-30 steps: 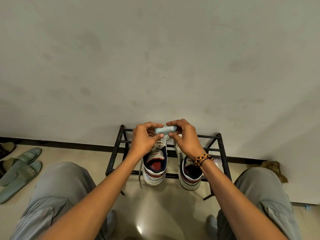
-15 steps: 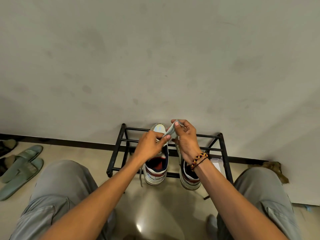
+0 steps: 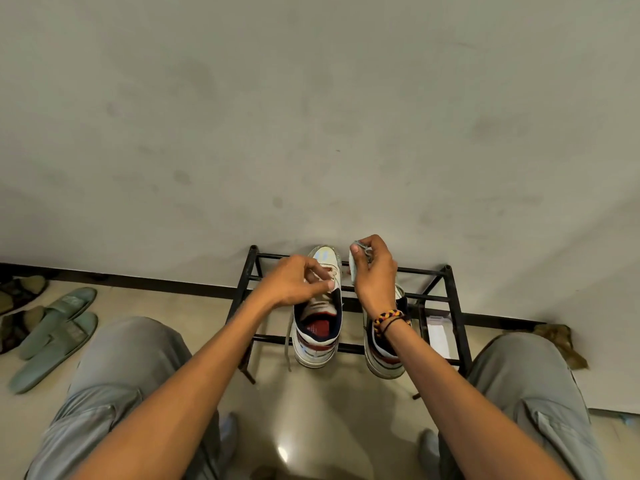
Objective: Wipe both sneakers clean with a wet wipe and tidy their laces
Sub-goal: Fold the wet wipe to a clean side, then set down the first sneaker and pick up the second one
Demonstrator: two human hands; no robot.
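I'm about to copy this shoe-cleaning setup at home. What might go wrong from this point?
The loose lace hanging off the left sneaker may snag on the rack bars. Both sneakers overhang the front bar, so a push from the left hand might tip one off. The right hand pinches the wipe lightly; it may slip.

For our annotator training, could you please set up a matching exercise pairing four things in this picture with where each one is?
Things:
1. wipe
2. left sneaker
3. slippers
4. bracelet

Places:
A. on the floor, far left
B. on the right wrist
C. on the rack, under the left hand
D. in the right hand

Pairs: 1-D, 2-C, 3-A, 4-B
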